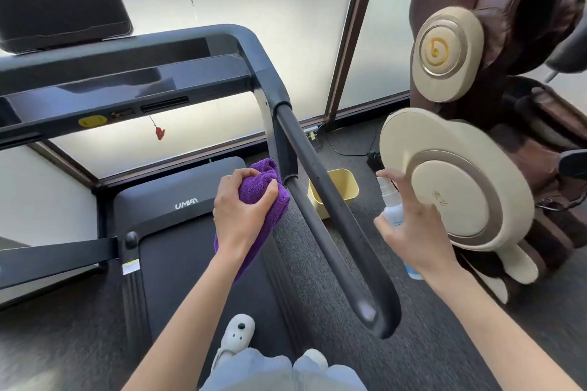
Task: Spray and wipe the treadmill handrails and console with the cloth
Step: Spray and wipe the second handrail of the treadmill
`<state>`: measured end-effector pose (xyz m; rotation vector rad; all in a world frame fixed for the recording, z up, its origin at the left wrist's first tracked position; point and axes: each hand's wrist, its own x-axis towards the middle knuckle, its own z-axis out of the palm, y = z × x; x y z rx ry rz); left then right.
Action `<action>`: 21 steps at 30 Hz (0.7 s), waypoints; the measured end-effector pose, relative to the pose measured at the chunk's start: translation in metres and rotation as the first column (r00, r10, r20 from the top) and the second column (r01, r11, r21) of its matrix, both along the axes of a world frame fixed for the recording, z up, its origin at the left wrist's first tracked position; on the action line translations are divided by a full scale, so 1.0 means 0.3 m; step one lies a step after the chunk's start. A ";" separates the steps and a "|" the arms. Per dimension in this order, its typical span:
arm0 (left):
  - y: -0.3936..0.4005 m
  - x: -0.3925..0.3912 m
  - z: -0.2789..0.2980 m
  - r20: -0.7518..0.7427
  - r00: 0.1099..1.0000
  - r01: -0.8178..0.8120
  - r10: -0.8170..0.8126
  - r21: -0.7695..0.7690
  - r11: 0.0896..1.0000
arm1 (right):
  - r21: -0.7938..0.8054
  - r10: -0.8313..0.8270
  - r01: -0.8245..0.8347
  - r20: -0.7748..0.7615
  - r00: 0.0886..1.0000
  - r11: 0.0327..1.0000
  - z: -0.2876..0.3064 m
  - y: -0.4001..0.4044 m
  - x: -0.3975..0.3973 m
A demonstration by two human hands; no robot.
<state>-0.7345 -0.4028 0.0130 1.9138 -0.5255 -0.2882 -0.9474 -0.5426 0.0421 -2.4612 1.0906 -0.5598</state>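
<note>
The treadmill's black right handrail (pixel 330 232) runs from the console (pixel 127 89) down toward me between my two hands. My left hand (pixel 241 216) grips a bunched purple cloth (pixel 263 187) just left of the rail, close to the upright post. My right hand (pixel 413 228) holds a small clear spray bottle (pixel 392 203) with a white nozzle, to the right of the rail; its nozzle faces the rail. The bottle's lower part is hidden behind my palm.
A brown and cream massage chair (pixel 460 168) stands close on the right. A yellow bin (pixel 336 190) sits on the carpet beyond the rail. A dark screen (pixel 60 0) rises above the console. My feet in white slippers (pixel 235 340) stand on the belt (pixel 178 263).
</note>
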 end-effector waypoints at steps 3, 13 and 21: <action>-0.005 -0.031 -0.004 -0.006 1.000 0.001 -0.001 -0.006 1.000 | 0.036 0.014 -0.014 -0.011 1.000 0.999 -0.002 0.039 -0.079; -0.015 -0.140 -0.026 -0.006 1.000 0.026 -0.026 -0.006 1.000 | 0.070 0.031 -0.034 0.039 0.999 0.997 -0.032 0.095 -0.200; 0.007 -0.170 -0.037 -0.011 1.000 0.006 -0.006 -0.001 1.000 | 0.048 -0.032 0.034 -0.035 0.999 0.998 -0.048 0.136 -0.247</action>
